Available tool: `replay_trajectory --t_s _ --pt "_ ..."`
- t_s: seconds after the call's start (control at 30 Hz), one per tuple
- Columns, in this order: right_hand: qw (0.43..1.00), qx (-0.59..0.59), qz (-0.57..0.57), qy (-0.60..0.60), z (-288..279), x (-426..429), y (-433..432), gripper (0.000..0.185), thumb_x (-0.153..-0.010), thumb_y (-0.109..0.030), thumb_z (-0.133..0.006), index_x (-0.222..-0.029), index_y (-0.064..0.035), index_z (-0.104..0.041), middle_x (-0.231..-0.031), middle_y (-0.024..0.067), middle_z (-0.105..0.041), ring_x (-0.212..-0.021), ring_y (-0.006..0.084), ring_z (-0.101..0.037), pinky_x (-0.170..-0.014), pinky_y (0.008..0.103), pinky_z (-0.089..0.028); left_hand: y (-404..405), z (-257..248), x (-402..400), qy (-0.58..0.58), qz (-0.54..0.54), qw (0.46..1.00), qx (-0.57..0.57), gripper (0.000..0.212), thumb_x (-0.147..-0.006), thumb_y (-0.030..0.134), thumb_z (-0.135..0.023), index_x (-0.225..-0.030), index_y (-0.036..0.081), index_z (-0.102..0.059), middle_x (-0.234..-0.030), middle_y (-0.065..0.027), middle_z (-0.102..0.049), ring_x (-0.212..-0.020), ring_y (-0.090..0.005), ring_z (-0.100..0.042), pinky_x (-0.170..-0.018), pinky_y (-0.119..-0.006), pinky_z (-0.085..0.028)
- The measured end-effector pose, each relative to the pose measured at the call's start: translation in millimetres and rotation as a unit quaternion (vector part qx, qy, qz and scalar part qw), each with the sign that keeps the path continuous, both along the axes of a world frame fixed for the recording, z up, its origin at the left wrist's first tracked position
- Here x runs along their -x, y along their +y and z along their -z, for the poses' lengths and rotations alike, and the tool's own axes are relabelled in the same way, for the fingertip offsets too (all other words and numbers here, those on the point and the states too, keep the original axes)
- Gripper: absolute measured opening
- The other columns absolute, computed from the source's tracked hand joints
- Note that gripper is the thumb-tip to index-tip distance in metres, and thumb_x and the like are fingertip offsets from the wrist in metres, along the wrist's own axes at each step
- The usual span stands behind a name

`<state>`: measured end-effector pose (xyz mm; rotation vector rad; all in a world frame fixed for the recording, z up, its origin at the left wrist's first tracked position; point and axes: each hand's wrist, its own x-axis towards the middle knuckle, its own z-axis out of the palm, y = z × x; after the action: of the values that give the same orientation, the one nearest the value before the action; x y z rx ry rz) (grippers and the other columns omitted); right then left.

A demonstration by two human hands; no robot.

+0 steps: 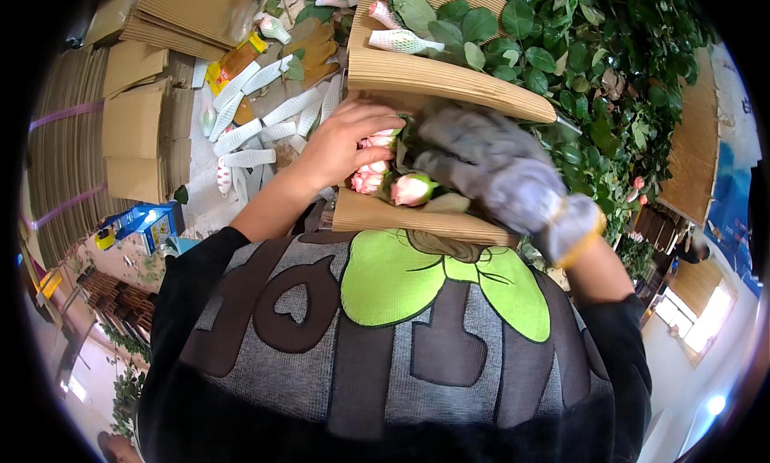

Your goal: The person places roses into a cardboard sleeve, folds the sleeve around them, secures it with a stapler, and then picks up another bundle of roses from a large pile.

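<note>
My bare left hand (355, 141) curls its fingers over pink rose heads (368, 180) that lie inside a sheet of corrugated cardboard (445, 78). Another pale pink rose (412, 190) sits just below them, its green sepals facing right. My right hand (490, 156), in a grey knit glove with a yellow-edged cuff, is blurred over the stem side of the roses. Its fingers are partly hidden, so what it grips is unclear. The cardboard's near flap (421, 219) runs along the front of my apron, and its far flap curves up behind both hands.
White foam net sleeves (240, 138) are strewn at left beside a brown-yellow work glove (311, 51). Net-wrapped roses (404, 40) lie on the far cardboard. Leafy stems (601, 102) pile up at right. Stacked cardboard (135, 132) and a blue tape dispenser (147, 222) stand at far left.
</note>
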<state>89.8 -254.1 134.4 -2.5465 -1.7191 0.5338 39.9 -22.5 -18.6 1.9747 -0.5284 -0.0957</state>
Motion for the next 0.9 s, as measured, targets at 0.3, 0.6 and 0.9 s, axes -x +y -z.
replay_trajectory --t_s 0.3,0.6,0.9 --pt "0.95 -0.056 0.061 -0.302 73.3 -5.5 2.0 0.055 -0.078 -0.017 -0.051 -0.132 -0.025 -0.045 -0.102 -0.0006 -0.057 -0.073 0.0202 -0.057 -0.056 0.0343 -0.048 -4.6 7.9 1.2 -0.108 -0.043 0.993 0.007 0.044 -0.062 0.02 -0.079 -0.104 0.011 -0.068 -0.105 -0.0128 -0.057 -0.103 -0.0335 -0.051 -0.09 -0.042 -0.043" --pt "0.951 -0.077 0.091 -0.285 81.1 -8.1 9.3 0.035 -0.08 -0.021 -0.054 -0.114 -0.0235 -0.059 -0.086 0.0024 -0.063 -0.061 0.0215 -0.06 -0.053 0.037 -0.049 -2.1 -8.0 5.5 -0.241 -0.093 0.942 -0.215 0.042 -0.065 0.035 -0.075 -0.105 0.025 -0.066 -0.13 0.004 -0.046 -0.109 -0.0257 -0.045 -0.091 -0.044 -0.037" --pt "0.968 0.044 0.154 -0.194 52.1 14.7 28.0 0.011 -0.077 -0.019 -0.056 -0.083 -0.0128 -0.063 -0.067 0.003 -0.061 -0.057 0.0221 -0.061 -0.046 0.0385 -0.045 2.7 20.4 -10.4 -0.093 -0.056 0.994 0.001 0.043 -0.06 0.025 -0.078 -0.101 0.017 -0.07 -0.12 -0.0012 -0.062 -0.105 -0.0252 -0.055 -0.093 -0.037 -0.04"
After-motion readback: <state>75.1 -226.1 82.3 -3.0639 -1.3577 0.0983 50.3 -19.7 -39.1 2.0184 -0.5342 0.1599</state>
